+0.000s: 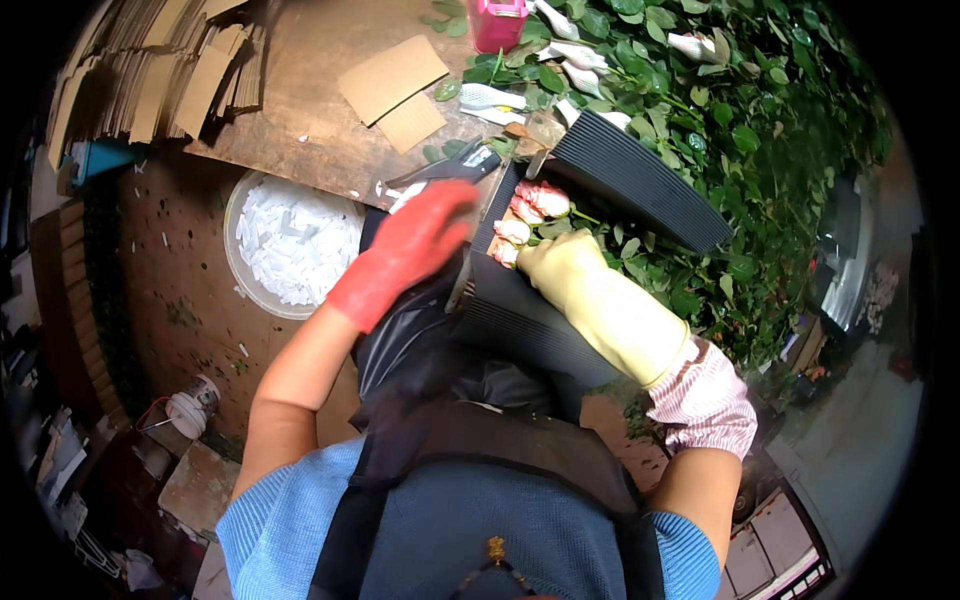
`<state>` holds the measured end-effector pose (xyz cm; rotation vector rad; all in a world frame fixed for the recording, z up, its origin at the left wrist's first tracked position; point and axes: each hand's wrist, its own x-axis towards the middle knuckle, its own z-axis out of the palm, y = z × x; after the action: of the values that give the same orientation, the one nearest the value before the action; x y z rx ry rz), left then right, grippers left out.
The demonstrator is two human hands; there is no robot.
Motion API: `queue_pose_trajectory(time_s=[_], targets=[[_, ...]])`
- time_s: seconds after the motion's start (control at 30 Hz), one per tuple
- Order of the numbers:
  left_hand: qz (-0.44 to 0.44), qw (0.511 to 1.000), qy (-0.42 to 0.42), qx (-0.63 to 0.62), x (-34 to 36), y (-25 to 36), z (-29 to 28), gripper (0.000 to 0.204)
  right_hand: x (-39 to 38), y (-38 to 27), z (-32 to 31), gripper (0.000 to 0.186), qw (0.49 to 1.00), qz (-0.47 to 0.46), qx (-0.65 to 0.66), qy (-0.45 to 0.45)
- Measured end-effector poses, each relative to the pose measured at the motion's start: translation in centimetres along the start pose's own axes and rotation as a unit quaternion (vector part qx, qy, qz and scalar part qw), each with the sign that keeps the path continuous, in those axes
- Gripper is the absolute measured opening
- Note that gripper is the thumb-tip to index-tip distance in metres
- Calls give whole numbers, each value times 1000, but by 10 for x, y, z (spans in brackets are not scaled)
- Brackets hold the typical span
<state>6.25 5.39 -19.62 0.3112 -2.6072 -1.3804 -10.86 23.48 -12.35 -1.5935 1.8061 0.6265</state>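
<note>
My left hand [420, 235], in a red rubber glove, is beside the metal fitting of a dark ribbed hinged device, fingers curled over something I cannot make out. Several pale pink roses [535, 203] lie side by side in this device, whose upper ribbed flap [625, 170] is tilted open to the right. My right hand [575, 275], in a pale yellow glove with a striped cuff, grips the roses' stems just below the flower heads, over the lower ribbed part [520, 330].
Cardboard stacks [160, 70] and loose pieces [390, 75] lie on the wooden table [300, 120]. White netted buds [580, 75], a pink container [497, 22] and leafy stems [760, 110] are behind. A tub of white scraps [295, 240] and a bucket [190, 408] stand at left.
</note>
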Motion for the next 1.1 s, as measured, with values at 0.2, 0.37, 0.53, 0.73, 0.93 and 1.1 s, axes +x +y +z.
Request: queue_pose_trajectory(time_s=[0.2,0.37,0.53,0.73,0.93,1.1], targets=[[50,986,-156,34,42,6,12,100,-16,10,12,20,987,30,132,87],[46,987,-150,47,42,-6,20,105,-21,11,20,23,979,18,156,132],[34,981,-183,51,45,-5,21,104,-15,10,27,19,979,3,111,171],[-50,971,-232,-24,57,3,18,109,4,9,21,22,994,-19,28,104],[-60,986,-153,14,51,8,34,107,-20,12,0,23,981,21,174,77],[-31,989,-146,20,50,-2,37,113,-17,15,8,24,970,94,149,166]])
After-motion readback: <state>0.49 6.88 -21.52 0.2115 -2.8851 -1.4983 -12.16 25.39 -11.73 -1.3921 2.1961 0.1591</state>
